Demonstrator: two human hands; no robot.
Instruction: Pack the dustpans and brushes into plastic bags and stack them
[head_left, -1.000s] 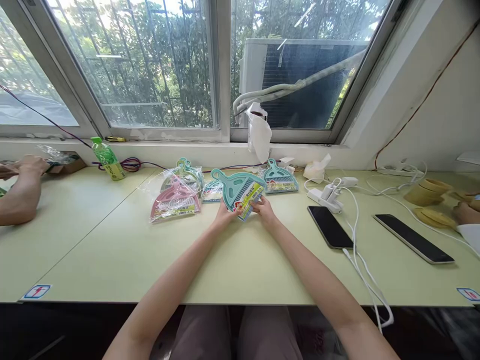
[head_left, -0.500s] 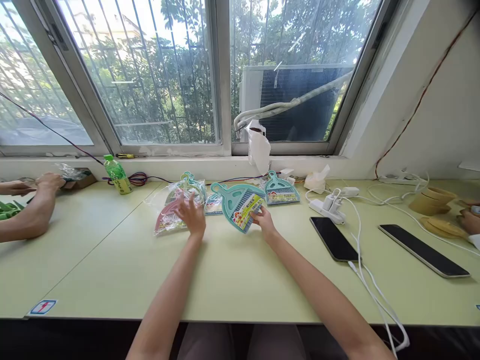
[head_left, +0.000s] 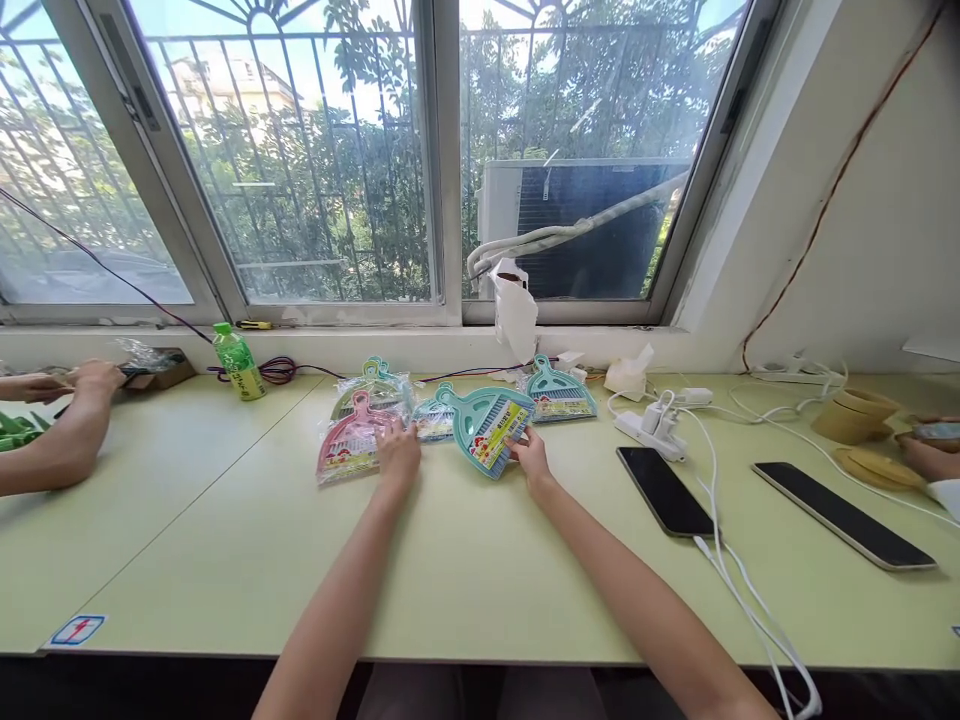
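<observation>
My right hand grips the lower right edge of a teal mini dustpan-and-brush set with a yellow label, tilted above the table. My left hand is open, its fingers stretched over the right edge of a pink dustpan set in clear plastic; whether they press on it I cannot tell. Behind the pink set lies a green dustpan set in clear wrap. A blue-bristled set is partly hidden between my hands. Another teal dustpan set lies behind my right hand.
A green-capped bottle stands back left. To the right are a power strip, a phone, a long black device, white cables and tape rolls. Other people's hands work at both sides.
My left hand has come down from above the pink set to its right edge. The pink set now lies more visible. My right hand still holds the teal set; the camera view has tilted up slightly.
</observation>
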